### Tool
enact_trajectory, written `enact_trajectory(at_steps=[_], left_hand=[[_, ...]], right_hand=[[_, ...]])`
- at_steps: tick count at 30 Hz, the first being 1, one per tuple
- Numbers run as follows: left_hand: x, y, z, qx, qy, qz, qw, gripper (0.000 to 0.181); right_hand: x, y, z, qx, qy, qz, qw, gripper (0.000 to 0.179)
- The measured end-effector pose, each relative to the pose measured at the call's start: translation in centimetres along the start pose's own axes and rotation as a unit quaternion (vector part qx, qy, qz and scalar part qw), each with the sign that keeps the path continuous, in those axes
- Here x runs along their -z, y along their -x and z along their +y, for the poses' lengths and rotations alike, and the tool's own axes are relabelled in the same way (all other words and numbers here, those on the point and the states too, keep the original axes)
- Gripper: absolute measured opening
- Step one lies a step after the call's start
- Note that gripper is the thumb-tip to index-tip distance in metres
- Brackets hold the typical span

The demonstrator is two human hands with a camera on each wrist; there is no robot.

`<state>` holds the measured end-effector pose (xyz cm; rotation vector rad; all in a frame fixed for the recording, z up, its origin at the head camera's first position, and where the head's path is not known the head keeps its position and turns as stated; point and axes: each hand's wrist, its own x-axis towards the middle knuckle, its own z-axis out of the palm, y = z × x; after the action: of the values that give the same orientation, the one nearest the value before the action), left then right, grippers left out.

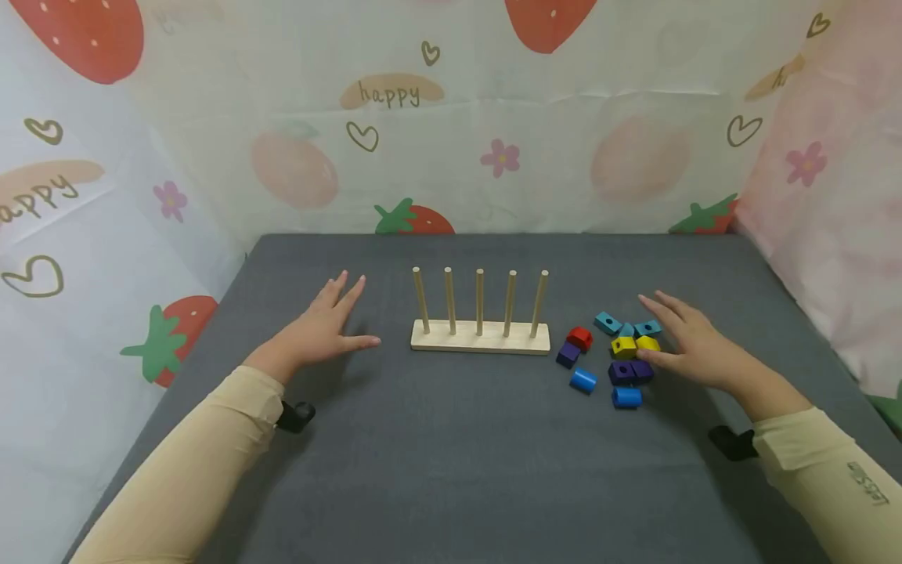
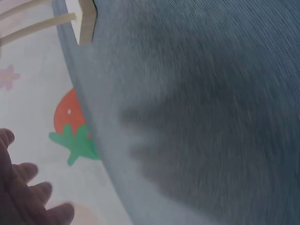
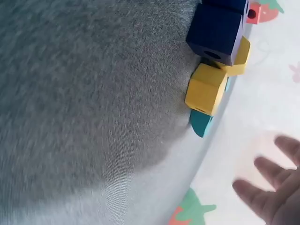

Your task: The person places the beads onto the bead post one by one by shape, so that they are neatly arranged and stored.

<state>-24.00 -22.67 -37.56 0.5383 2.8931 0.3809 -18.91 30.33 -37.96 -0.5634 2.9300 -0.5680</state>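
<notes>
A pale wooden base (image 1: 481, 338) with several upright pegs stands mid-table. My left hand (image 1: 315, 327) is held over the cloth to its left, fingers spread, holding nothing. At the right, my right hand (image 1: 705, 348) hovers beside a group of small wooden beads, its fingers extended and nothing in them. The group has a red bead (image 1: 580, 338), purple beads (image 1: 623, 372), yellow beads (image 1: 623, 347), blue cylinders (image 1: 583, 381) and teal beads (image 1: 607, 323). In the right wrist view a purple bead (image 3: 215, 30) and a yellow bead (image 3: 206, 86) show holes.
A dark grey cloth (image 1: 437, 462) covers the table. White fabric (image 1: 550, 110) printed with strawberries and hearts hangs behind and at the left; pinkish fabric (image 1: 838, 219) hangs at the right. Black straps (image 1: 296, 417) sit at both wrists.
</notes>
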Motion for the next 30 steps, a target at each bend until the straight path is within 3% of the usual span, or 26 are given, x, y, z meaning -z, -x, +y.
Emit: enact_trajectory(at_steps=[9,14,18,22,30], left_hand=[[-2.1,-2.2,0.7,-0.030,0.129,0.008,0.9911,0.106],[-3.3,-3.0,1.4,-0.020,0.211,0.013,0.9771,0.099],[-4.2,-3.5,1.5,-0.016,0.257,0.016,0.9660,0.090],[-5.1,-3.9,1.3,-0.011,0.285,0.008,0.9585,0.083],[-5.9,-4.5,1.6,-0.006,0.266,-0.004,0.9639,0.079]], right_hand=[[-0.5,-0.4,0.9,0.017,-0.083,0.001,0.9964,0.068],[-0.8,-0.2,1.4,-0.002,-0.112,0.006,0.9937,0.050],[-1.1,-0.1,1.6,-0.022,-0.139,-0.012,0.9899,0.042],[-1.8,0.1,2.0,-0.027,-0.171,-0.033,0.9844,0.042],[-2.4,0.4,2.3,-0.046,-0.174,-0.068,0.9812,0.036]])
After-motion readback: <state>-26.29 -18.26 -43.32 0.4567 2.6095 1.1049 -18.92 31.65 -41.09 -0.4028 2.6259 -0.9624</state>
